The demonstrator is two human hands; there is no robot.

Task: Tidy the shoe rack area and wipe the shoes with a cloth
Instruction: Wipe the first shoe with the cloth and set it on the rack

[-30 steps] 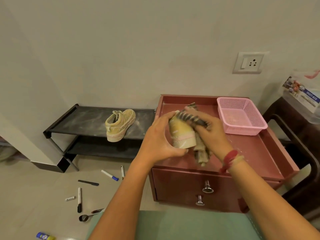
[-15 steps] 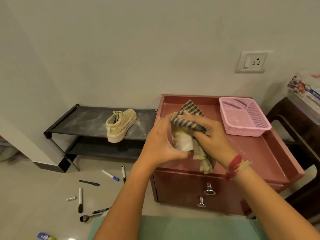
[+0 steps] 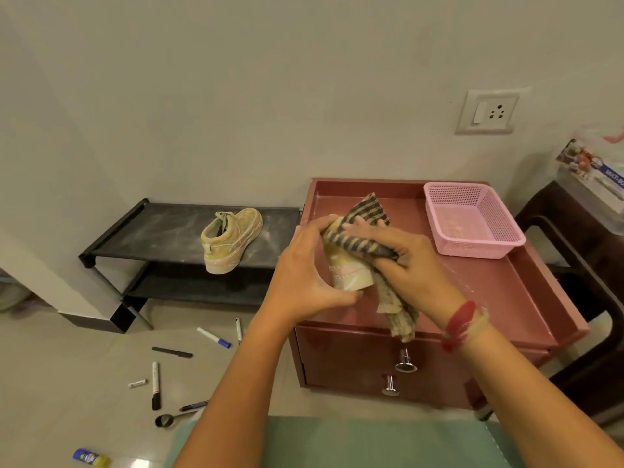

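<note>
Head view: a glossy maroon cabinet (image 3: 499, 298) is seen right of a dusty black shoe rack (image 3: 162, 238) bearing 1 yellow shoe (image 3: 229, 241). Over the cabinet, a 2nd shoe (image 3: 347, 275) is gripped by the left hand (image 3: 304, 275); a striped woven cloth (image 3: 368, 214) is clutched against it by the right hand (image 3: 415, 265).

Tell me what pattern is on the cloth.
The cloth has dark and tan stripes, seen in the head view.

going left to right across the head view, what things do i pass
small blue bottle → black marker → shoe on the rack → left hand gripping a second shoe → right hand holding the cloth → pink basket → plastic box
</note>
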